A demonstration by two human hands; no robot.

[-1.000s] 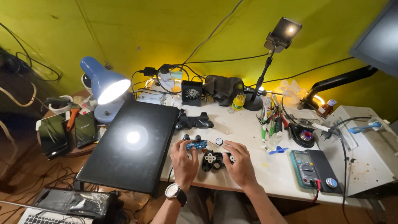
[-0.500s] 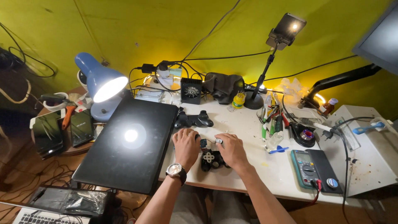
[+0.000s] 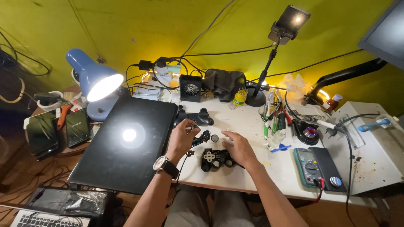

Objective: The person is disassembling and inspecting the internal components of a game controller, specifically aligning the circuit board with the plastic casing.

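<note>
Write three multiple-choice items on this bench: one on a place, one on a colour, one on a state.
1. Where does the closed laptop lie relative to the open gamepad shell?
A. To its left
B. To its right
C. Under it

2. What colour is the desk lamp?
A. Red
B. Blue
C. White

3. What state is the desk lamp in?
A. Off
B. On
C. Tipped over on the table

Answers:
1. A: the laptop fills the left of the table, and the shell lies to its right between the hands.
2. B: its shade and base are blue.
3. B: its shade glows, with a bright spot on the laptop lid.

The left hand pinches a small part; the right hand rests flat beside the shell.
</note>
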